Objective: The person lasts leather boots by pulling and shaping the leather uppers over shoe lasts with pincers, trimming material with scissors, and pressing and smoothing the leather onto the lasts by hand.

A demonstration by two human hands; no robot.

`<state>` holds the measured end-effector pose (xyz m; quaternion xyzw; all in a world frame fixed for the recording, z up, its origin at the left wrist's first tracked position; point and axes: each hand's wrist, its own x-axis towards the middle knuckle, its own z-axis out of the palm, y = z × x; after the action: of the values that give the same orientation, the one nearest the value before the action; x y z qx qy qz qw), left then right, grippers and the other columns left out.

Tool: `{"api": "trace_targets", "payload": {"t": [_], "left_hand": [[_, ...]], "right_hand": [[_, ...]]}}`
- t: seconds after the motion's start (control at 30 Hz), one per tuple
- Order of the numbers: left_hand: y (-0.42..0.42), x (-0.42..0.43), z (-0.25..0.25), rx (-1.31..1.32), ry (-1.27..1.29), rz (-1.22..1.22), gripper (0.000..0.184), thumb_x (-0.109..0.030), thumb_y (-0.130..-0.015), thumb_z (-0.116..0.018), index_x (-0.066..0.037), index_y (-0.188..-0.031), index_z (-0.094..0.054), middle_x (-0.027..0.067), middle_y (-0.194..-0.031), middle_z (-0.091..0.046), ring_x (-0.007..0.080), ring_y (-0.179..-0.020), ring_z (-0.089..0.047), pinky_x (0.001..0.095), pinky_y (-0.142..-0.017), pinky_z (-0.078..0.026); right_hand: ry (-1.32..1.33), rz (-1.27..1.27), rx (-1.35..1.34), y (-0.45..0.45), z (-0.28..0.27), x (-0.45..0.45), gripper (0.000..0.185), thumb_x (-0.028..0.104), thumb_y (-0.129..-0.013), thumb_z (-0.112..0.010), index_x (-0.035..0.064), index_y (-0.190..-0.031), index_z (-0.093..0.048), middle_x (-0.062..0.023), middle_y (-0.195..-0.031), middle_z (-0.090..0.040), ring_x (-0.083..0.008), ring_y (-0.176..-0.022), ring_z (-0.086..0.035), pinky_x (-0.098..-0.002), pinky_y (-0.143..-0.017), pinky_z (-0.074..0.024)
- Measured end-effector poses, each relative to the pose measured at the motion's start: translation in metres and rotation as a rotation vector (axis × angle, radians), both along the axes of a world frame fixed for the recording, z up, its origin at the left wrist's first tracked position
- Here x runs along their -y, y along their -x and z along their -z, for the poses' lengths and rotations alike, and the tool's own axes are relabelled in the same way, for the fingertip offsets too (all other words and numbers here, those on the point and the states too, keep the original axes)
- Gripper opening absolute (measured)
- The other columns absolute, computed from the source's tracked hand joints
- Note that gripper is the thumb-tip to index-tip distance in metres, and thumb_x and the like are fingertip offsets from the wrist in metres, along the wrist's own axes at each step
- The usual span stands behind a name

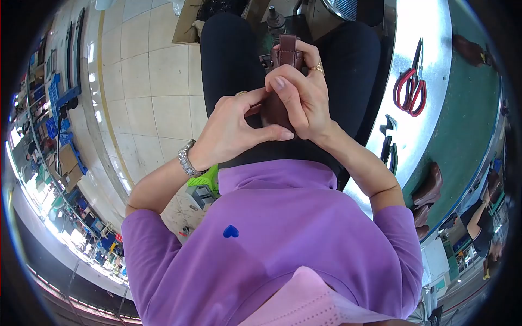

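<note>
Between both hands, over the lap, is a dark brown leather shoe (276, 113) with a strap-like tab (287, 49) at its far end. My right hand (304, 100) wraps round its upper part with fingers bent, the thumb lying along it. At its left side and near end, my left hand (239, 122) grips with curled fingers and thumb pressed toward the leather. The hands hide much of the shoe.
Red-handled scissors (410, 92) and black-handled pliers (387, 146) lie on a metal bench (429, 32) at right. Brown shoes (428, 187) rest on a green surface beyond. A cardboard box (187, 22) stands ahead-left. A person (478, 225) is at far right.
</note>
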<state>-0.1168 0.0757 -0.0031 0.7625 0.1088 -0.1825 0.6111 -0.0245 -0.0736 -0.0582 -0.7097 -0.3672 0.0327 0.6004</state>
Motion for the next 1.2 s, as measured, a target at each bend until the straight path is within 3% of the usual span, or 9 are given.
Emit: {"api": "trace_targets", "payload": {"t": [0.07,0.17,0.37,0.43,0.6,0.67,0.8,0.93,1.2], "left_hand": [[0.004,0.002,0.001,0.055,-0.041,0.001,0.064,-0.033,-0.07,-0.087,0.008,-0.112,-0.061,0.0182,-0.086,-0.067,0.0232,-0.079,-0.068,0.0342,-0.08,-0.055],[-0.002,0.005,-0.022,-0.077,-0.176,0.112,0.056,-0.024,-0.079,-0.082,0.008,-0.118,-0.057,0.0145,-0.101,-0.067,0.0203,-0.099,-0.066,0.0361,-0.098,-0.05],[0.003,0.027,-0.02,0.101,-0.456,0.071,0.073,-0.038,-0.073,-0.085,0.007,-0.122,-0.056,0.0167,-0.099,-0.067,0.0272,-0.09,-0.069,0.0315,-0.083,-0.055],[0.005,0.032,-0.001,0.209,-0.431,0.042,0.09,-0.044,-0.068,-0.087,0.005,-0.133,-0.049,0.0185,-0.115,-0.063,0.0301,-0.103,-0.064,0.0332,-0.091,-0.05],[0.012,0.012,0.044,0.284,-0.247,0.035,0.125,-0.034,-0.06,-0.093,-0.004,-0.154,-0.016,0.019,-0.154,-0.029,0.0285,-0.142,-0.032,0.0389,-0.115,-0.031],[0.009,0.006,0.083,0.273,-0.101,0.052,0.142,-0.022,-0.057,-0.095,-0.011,-0.156,0.006,0.0165,-0.161,-0.014,0.0251,-0.148,-0.021,0.0396,-0.118,-0.026],[-0.001,0.021,0.101,0.415,0.266,0.021,0.138,-0.009,-0.063,-0.091,-0.012,-0.155,0.012,0.0124,-0.163,-0.006,0.0229,-0.149,-0.017,0.0377,-0.119,-0.023],[-0.005,0.01,0.087,0.529,0.235,-0.037,0.126,-0.009,-0.069,-0.086,-0.012,-0.157,0.005,0.0175,-0.151,-0.037,0.0259,-0.138,-0.04,0.036,-0.113,-0.034],[-0.039,-0.072,0.024,0.82,-0.048,-0.201,0.119,-0.005,-0.072,-0.083,-0.01,-0.157,-0.001,0.0159,-0.16,-0.022,0.0233,-0.146,-0.027,0.0344,-0.117,-0.026]], "right_hand": [[0.02,0.013,0.012,0.005,0.004,0.001,0.016,0.021,-0.089,-0.057,0.0095,-0.086,-0.067,-0.018,-0.109,-0.058,-0.0347,-0.106,-0.05,-0.0432,-0.088,-0.0393],[0.033,0.016,0.041,0.002,0.002,-0.002,0.016,0.021,-0.09,-0.056,0.0092,-0.086,-0.067,-0.0165,-0.105,-0.059,-0.0353,-0.105,-0.05,-0.0432,-0.089,-0.0395],[0.017,-0.042,0.018,-0.013,-0.002,0.005,0.029,0.028,-0.098,-0.047,0.0089,-0.085,-0.066,-0.0076,-0.087,-0.062,-0.0344,-0.107,-0.048,-0.0433,-0.095,-0.0377],[-0.011,-0.026,-0.02,-0.012,-0.001,0.007,0.035,0.031,-0.1,-0.044,0.009,-0.085,-0.067,-0.0085,-0.091,-0.063,-0.033,-0.109,-0.048,-0.0418,-0.097,-0.0371],[-0.277,0.016,-0.375,-0.018,0.007,0.013,0.05,0.039,-0.107,-0.029,0.0057,-0.141,-0.043,-0.0108,-0.129,-0.053,-0.0192,-0.121,-0.048,-0.032,-0.107,-0.034],[-0.235,0.033,-0.318,-0.014,0.002,0.012,0.05,0.04,-0.107,-0.03,0.0055,-0.141,-0.044,-0.0117,-0.13,-0.053,-0.0199,-0.122,-0.049,-0.032,-0.107,-0.0334],[-0.237,-0.064,-0.353,-0.012,-0.012,0.011,0.053,0.041,-0.107,-0.031,0.0031,-0.139,-0.047,-0.0117,-0.134,-0.053,-0.0203,-0.126,-0.048,-0.0329,-0.109,-0.0324],[-0.237,0.031,-0.313,-0.028,-0.012,0.031,0.059,0.043,-0.106,-0.029,-0.0016,-0.144,-0.04,-0.0143,-0.142,-0.047,-0.0223,-0.133,-0.044,-0.0352,-0.112,-0.0308],[0.073,0.293,-0.332,-0.014,0.047,0.086,0.048,0.032,-0.108,-0.032,-0.0022,-0.123,-0.061,-0.0115,-0.118,-0.063,-0.0191,-0.111,-0.057,-0.0317,-0.098,-0.0419]]}}
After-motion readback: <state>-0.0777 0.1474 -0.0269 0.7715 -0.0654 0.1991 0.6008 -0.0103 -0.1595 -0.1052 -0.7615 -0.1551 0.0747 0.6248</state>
